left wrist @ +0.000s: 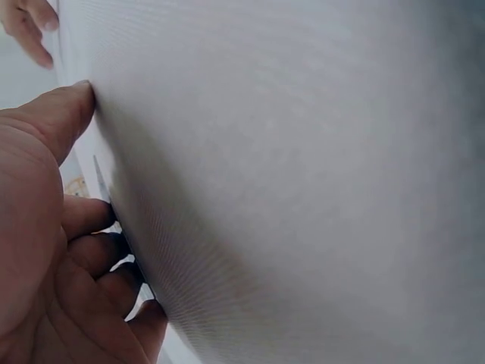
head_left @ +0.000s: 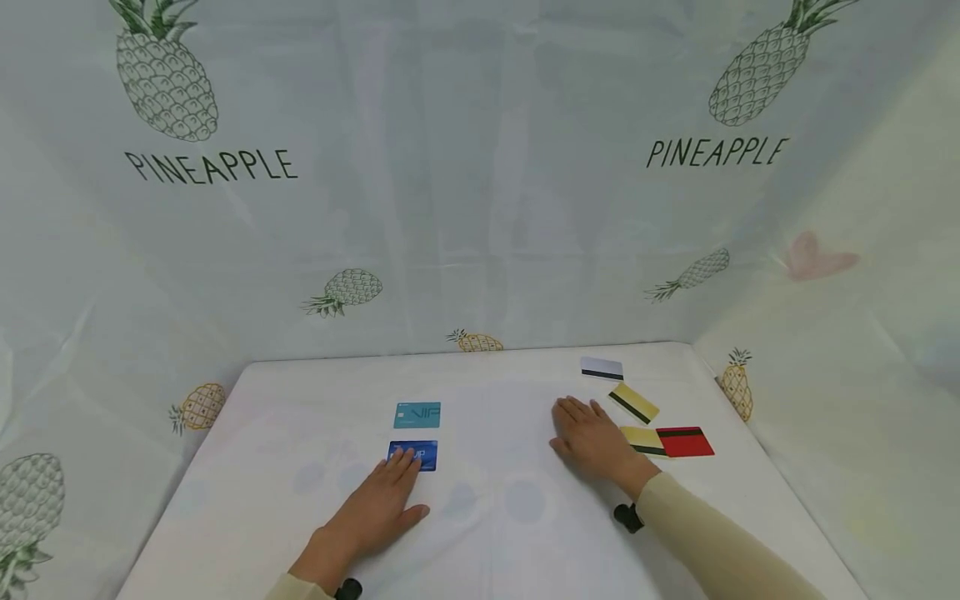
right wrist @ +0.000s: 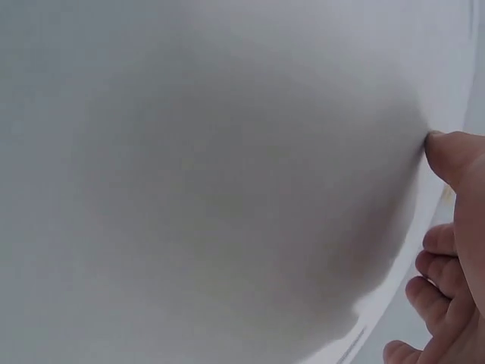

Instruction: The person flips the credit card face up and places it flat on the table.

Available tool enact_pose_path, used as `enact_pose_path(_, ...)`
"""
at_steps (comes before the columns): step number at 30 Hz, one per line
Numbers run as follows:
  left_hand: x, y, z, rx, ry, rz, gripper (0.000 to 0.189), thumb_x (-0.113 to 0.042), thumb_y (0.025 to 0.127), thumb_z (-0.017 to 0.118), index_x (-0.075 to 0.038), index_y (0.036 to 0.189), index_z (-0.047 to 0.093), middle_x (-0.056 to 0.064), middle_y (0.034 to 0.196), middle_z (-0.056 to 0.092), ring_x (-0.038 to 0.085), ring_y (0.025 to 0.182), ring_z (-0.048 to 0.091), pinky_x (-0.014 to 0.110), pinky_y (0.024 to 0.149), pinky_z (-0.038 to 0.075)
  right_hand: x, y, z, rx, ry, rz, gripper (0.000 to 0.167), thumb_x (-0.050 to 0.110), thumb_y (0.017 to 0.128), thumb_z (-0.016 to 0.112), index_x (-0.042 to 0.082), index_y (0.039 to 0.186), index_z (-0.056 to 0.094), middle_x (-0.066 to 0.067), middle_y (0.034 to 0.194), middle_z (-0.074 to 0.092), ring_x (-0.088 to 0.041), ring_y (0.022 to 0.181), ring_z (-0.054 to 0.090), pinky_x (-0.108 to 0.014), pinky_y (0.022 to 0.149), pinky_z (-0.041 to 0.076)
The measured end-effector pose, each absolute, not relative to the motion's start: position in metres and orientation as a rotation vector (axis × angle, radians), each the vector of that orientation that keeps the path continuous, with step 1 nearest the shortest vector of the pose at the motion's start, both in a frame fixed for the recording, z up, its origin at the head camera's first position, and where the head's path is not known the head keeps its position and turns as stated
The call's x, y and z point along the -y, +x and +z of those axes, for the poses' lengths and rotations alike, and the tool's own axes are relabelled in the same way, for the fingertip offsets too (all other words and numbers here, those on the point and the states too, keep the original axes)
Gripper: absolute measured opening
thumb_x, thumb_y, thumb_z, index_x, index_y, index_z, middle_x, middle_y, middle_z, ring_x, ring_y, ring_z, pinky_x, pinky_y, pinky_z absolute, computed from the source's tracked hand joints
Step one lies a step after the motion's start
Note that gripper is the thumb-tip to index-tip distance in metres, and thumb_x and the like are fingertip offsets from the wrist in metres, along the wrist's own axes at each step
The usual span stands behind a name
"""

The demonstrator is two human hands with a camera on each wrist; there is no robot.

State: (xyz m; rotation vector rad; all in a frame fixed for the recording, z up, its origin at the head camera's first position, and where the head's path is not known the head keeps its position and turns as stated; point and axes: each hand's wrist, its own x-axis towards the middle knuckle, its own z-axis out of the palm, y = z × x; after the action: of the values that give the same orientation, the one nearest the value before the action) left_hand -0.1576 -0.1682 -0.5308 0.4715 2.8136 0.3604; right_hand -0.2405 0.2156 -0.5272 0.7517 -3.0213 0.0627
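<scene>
My left hand (head_left: 375,510) rests its fingertips on a blue card (head_left: 430,450) with "VIP" lettering, its thumb spread to the side. In the left wrist view, the left thumb (left wrist: 64,114) touches the white surface, with the other fingers farther along. Just beyond the blue card lies a teal card (head_left: 417,415). My right hand (head_left: 594,440) is left of a yellow card (head_left: 647,442), whose left end it may partly cover, and holds nothing visible. Its thumb (right wrist: 455,155) meets the surface in the right wrist view, fingers extended.
A red card (head_left: 686,443) abuts the nearer yellow card. Beyond them lie a tilted second yellow card (head_left: 636,402) and a pale card (head_left: 602,367) with a dark stripe. The white table (head_left: 495,533) meets a pineapple-printed curtain (head_left: 480,208) behind and at both sides.
</scene>
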Motion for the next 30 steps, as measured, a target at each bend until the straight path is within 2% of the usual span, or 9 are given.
enact_pose_path(5, 0.171, -0.157, -0.534, -2.827, 0.48, 0.345, 0.083, -0.056, 0.101, 0.064, -0.004, 0.162, 0.04, 0.015, 0.172, 0.031, 0.035, 0.161, 0.025, 0.057, 0.128, 0.024, -0.252, -0.257, -0.527, 3.013, 0.617, 0.039, 0.067, 0.039, 0.105, 0.064, -0.008, 0.15, 0.049, -0.027, 0.157, 0.049, -0.045, 0.148, 0.044, -0.069, 0.119, 0.033)
enact_pose_path(15, 0.171, -0.156, -0.533, -2.812, 0.489, 0.37, 0.082, -0.054, 0.102, 0.063, -0.004, 0.162, 0.039, 0.015, 0.173, 0.03, 0.035, 0.162, 0.024, 0.057, 0.129, 0.023, -0.284, -0.29, -0.526, 3.17, 0.41, 0.153, 0.088, 0.056, 0.106, 0.054, -0.013, 0.156, 0.034, -0.035, 0.164, 0.034, -0.054, 0.153, 0.03, -0.077, 0.12, 0.019)
enact_pose_path(20, 0.17, -0.156, -0.535, -2.807, 0.489, 0.352, 0.082, -0.055, 0.103, 0.061, -0.005, 0.163, 0.036, 0.013, 0.174, 0.028, 0.033, 0.162, 0.023, 0.056, 0.13, 0.021, -0.282, -0.297, -0.525, 3.226, 0.355, 0.214, 0.093, 0.06, 0.105, 0.052, -0.015, 0.157, 0.031, -0.036, 0.164, 0.031, -0.056, 0.154, 0.026, -0.077, 0.121, 0.014)
enact_pose_path(30, 0.171, -0.153, -0.53, -2.798, 0.483, 0.363, 0.081, -0.055, 0.103, 0.061, -0.005, 0.163, 0.037, 0.013, 0.174, 0.028, 0.033, 0.162, 0.022, 0.056, 0.13, 0.021, -0.24, -0.295, -0.529, 3.244, 0.509, 0.211, 0.085, 0.056, 0.109, 0.047, -0.011, 0.159, 0.033, -0.031, 0.167, 0.03, -0.05, 0.157, 0.025, -0.071, 0.125, 0.015)
